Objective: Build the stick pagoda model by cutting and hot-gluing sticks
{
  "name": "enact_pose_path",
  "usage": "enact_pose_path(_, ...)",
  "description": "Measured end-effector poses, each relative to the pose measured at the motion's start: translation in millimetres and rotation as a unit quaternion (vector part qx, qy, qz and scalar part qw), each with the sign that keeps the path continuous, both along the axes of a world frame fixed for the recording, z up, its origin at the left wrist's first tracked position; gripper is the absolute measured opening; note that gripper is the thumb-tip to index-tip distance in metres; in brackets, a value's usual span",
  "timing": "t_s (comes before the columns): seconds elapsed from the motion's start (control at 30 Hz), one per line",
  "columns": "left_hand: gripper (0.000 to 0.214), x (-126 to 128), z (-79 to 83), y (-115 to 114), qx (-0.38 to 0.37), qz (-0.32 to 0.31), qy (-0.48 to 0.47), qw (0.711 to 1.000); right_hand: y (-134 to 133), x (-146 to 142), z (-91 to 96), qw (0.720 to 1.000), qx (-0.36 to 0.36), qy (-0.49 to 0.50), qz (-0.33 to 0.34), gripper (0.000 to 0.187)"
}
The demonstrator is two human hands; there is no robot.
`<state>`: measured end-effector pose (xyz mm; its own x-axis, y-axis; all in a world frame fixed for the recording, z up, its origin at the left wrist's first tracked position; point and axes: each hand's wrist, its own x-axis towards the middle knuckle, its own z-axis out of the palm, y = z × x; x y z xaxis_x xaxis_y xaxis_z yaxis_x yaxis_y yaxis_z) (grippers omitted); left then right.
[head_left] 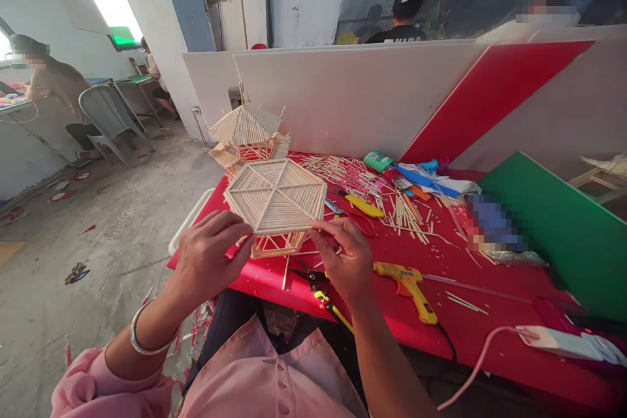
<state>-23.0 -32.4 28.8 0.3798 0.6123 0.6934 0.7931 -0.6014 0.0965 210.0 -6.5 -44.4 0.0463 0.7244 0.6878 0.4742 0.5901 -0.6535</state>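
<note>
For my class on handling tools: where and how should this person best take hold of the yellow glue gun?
Probably by the handle, coming from the near right side with the right hand, once free of the stick panel. The glue gun lies on its side, handle slanting toward the near edge of the table, nozzle pointing left, away from that grip.

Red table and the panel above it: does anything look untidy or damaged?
Yes: loose sticks lie scattered at many angles on the red table, untidy rather than stacked. The hexagonal panel between left hand and right hand shows no obvious damage.
</note>
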Motion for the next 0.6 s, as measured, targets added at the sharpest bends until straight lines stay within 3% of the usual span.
enact_pose_path(0.6, 0.01, -0.3, -1.8, 0.4, -0.004, -0.013, -0.013, 1.0, -0.4, -0.3, 1.0, 1.0, 0.004, -0.004, 0.005, 0.013)
